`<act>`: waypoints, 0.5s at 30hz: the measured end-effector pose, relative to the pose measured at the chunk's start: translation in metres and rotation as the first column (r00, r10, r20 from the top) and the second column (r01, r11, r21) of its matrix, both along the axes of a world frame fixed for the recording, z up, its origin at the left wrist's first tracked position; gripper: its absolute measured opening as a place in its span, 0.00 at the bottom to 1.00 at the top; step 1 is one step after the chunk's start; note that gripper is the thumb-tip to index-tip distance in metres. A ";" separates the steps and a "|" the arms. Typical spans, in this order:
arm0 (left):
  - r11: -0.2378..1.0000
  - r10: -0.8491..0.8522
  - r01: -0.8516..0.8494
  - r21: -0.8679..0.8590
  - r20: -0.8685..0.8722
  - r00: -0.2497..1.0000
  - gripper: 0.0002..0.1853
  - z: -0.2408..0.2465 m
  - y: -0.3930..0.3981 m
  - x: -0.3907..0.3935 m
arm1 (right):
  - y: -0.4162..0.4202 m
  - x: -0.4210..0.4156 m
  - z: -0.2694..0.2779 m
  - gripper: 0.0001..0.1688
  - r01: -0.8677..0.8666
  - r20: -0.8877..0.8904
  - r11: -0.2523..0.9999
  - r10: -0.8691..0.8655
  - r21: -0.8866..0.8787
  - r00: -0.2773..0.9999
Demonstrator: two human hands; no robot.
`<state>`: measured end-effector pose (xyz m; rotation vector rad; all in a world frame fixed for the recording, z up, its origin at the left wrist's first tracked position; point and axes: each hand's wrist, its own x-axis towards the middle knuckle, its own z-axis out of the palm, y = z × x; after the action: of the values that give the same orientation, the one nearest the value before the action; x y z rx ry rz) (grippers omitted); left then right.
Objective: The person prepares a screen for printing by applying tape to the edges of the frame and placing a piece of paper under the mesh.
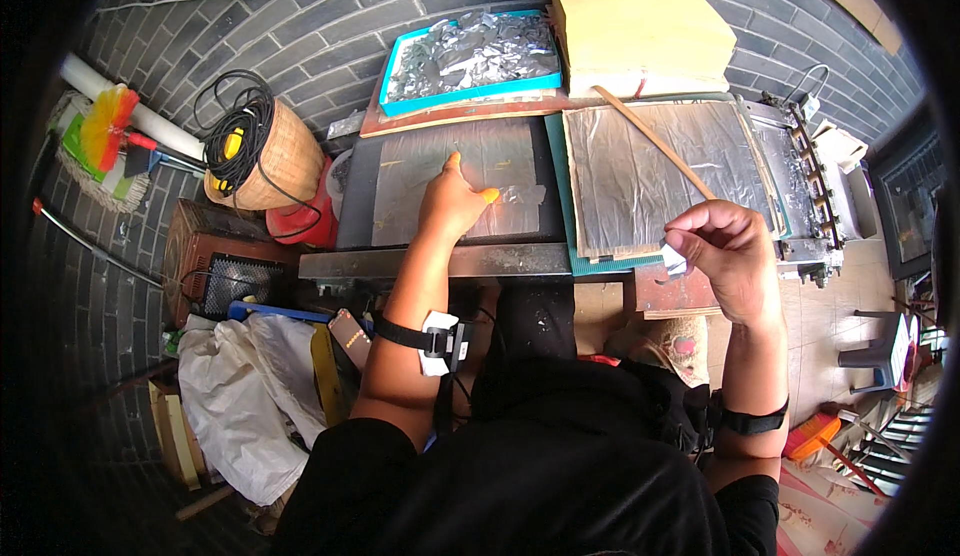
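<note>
My left hand (452, 199) rests on a thin, wrinkled translucent sheet (405, 203) that lies on a dark mat on the workbench. Its thumb and one finger bear orange tips and are spread apart, with nothing held. Near the thumb, a small shiny piece of foil (531, 194) lies at the sheet's right side. My right hand (724, 256) pinches a small silvery scrap of foil (673, 260) between thumb and forefinger, in front of a stack of sheets topped by a wrinkled dark silvery one (637, 196). Across that stack leans a thin wooden stick (652, 139), its near end by my right hand.
Behind the mat stands a blue tray (471, 93) heaped with foil scraps, beside a thick stack of yellowish paper (637, 23). Metal fittings (817, 188) line the bench's right end. At left are a wicker basket (289, 154) with coiled black cable and a red bucket (300, 226).
</note>
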<state>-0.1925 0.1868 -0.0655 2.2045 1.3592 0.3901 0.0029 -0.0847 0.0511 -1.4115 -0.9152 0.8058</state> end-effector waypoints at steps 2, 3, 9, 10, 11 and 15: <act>1.000 0.003 -0.003 -0.031 0.009 1.000 0.50 0.003 -0.001 -0.001 | 0.001 0.000 0.000 0.03 0.004 0.006 1.000 -0.004 0.006 1.000; 0.998 0.007 -0.006 -0.056 0.014 1.000 0.50 0.006 -0.002 -0.002 | 0.001 0.000 0.000 0.03 0.004 0.007 1.000 -0.004 0.007 1.000; 0.999 0.015 -0.012 -0.043 0.078 0.997 0.49 -0.005 0.002 -0.008 | 0.000 0.002 -0.001 0.03 0.008 0.004 1.000 -0.008 -0.008 1.000; 0.999 0.017 -0.013 -0.046 0.085 0.996 0.49 -0.005 0.003 -0.008 | 0.000 0.002 -0.001 0.03 0.009 0.011 1.000 -0.009 -0.012 1.000; 0.999 0.020 -0.016 -0.033 0.101 0.995 0.48 -0.005 0.005 -0.008 | 0.001 0.003 -0.001 0.03 0.013 0.012 1.000 -0.013 -0.016 1.000; 0.999 0.018 -0.014 -0.051 0.091 0.996 0.49 0.003 0.007 -0.003 | 0.001 0.002 -0.003 0.03 0.015 0.007 1.000 -0.015 -0.026 1.000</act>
<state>-0.1954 0.1934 -0.0629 2.1102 1.3241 0.4527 0.0049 -0.0837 0.0482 -1.4433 -0.9017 0.8050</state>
